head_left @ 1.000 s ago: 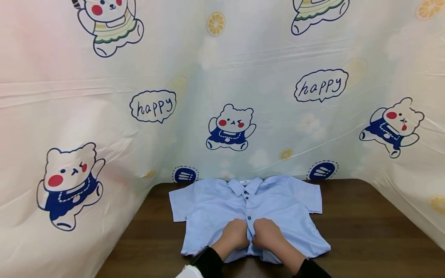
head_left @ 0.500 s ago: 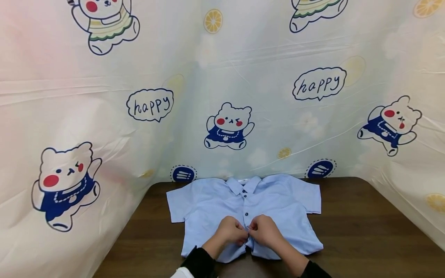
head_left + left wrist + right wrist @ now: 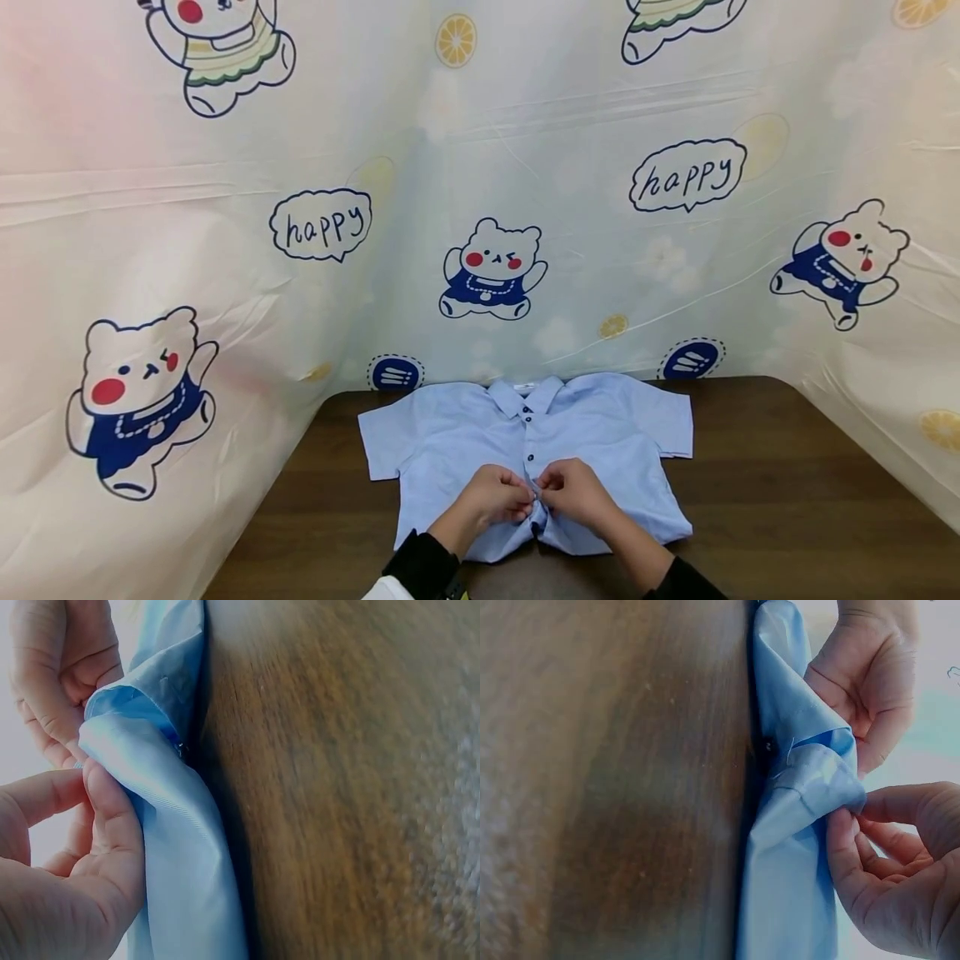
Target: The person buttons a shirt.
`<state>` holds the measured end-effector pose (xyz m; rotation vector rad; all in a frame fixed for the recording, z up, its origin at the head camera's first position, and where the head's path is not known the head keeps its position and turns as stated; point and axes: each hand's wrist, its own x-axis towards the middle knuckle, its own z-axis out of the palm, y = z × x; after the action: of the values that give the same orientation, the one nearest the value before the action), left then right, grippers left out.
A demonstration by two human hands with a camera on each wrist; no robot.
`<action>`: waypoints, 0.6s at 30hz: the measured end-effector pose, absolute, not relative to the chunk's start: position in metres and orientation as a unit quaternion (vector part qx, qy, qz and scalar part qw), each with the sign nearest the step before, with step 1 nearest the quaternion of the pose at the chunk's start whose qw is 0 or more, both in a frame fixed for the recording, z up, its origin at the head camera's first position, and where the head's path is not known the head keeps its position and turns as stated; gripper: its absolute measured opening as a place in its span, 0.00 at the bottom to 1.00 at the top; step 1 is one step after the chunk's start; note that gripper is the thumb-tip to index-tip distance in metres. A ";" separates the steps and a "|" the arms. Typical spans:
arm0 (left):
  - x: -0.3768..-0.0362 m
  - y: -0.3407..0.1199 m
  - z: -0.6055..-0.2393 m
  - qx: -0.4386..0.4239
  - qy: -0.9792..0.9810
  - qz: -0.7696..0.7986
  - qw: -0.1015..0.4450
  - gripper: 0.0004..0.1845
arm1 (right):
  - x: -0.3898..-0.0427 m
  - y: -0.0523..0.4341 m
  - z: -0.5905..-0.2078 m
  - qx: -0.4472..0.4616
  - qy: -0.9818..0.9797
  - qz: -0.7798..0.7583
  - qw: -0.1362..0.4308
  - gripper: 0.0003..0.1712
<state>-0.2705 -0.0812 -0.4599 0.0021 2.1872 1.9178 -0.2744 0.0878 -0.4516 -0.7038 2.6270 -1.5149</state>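
Note:
A light blue short-sleeved shirt (image 3: 457, 450) lies front up, its collar (image 3: 527, 398) toward the back curtain. Dark buttons (image 3: 530, 457) run down its placket. On the lower placket my left hand (image 3: 497, 493) pinches one front edge between thumb and finger, as the left wrist view shows. Close beside it, my right hand (image 3: 576, 493) pinches the facing edge, and in the right wrist view its thumb and forefinger (image 3: 892, 802) meet on the raised fabric (image 3: 817, 780). The fingertips of both hands almost meet. Whatever lies between the pinching fingertips is hidden.
The shirt rests on a dark brown wooden table (image 3: 750, 500). Behind and on both sides hangs a pale curtain (image 3: 585, 250) printed with bears and the word "happy". The table's back edge runs right along the curtain.
Both hands have turned from fists, knuckles up, to fingertip pinches on the placket. The shirt's lower front edges have drawn slightly apart at the hem. The head view has shifted a little.

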 end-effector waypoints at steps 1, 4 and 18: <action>-0.270 -0.081 -0.460 -0.001 0.751 0.651 0.113 0.04 | -0.274 0.088 -0.452 -0.221 0.837 -0.501 0.022 0.04; -0.270 -0.080 -0.459 -0.003 0.757 0.645 0.106 0.04 | -0.275 0.090 -0.454 -0.204 0.817 -0.538 0.043 0.03; -0.269 -0.083 -0.457 0.013 0.725 0.675 0.136 0.05 | -0.274 0.092 -0.453 -0.165 0.784 -0.593 0.086 0.05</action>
<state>-0.2692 -0.0830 -0.4569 0.0390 2.1005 1.9538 -0.2735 0.0917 -0.4531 -0.4928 2.3348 -1.7661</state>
